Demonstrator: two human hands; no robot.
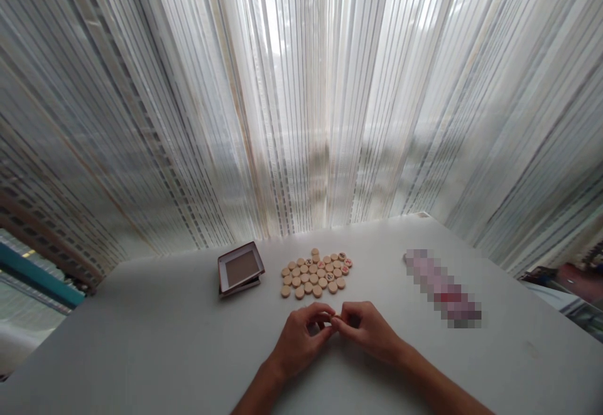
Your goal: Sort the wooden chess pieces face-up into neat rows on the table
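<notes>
My left hand (pixel 301 333) and my right hand (pixel 367 330) meet low in the middle, just in front of the wooden pieces. Thumb and fingers of each are pinched, and their tips touch one another. A small pale bit shows between the fingertips, too covered to make out. Beyond the hands lie many round wooden Chinese chess pieces (pixel 313 279), loosely packed in rows on the white table (pixel 188 339). Most show plain faces; several carry red or black characters, mainly toward the right side of the group.
Left of the pieces, an open shallow box (pixel 241 269) with a dark rim sits on another box part. A blurred-out pink item (pixel 440 286) lies on the right. A sheer striped curtain (pixel 301 120) hangs along the table's far edge.
</notes>
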